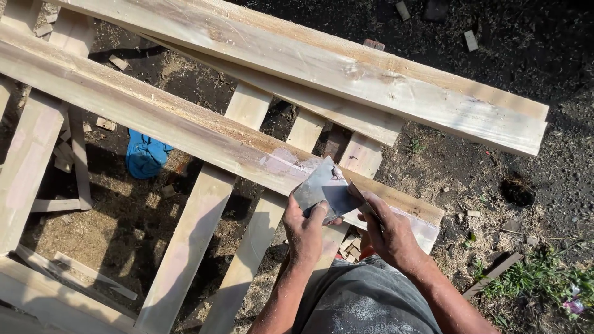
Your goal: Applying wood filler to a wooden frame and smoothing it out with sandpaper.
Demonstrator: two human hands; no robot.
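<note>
At nine o'clock, a blue cloth lies on the dirt under the wooden frame. Centre: the left hand grips a wide putty blade flat over the near plank, seemingly as a palette. The right hand pinches a smaller scraper against it. The wide blade's long axis points to eleven o'clock.

The long board crossing the middle of the frame is pale, rough-sawn wood, smeared with a chalky white patch near the lower right. Two flat metal blades held there look dull grey and matt. At left, a blue cloth lies crumpled on sawdust-strewn soil.
</note>
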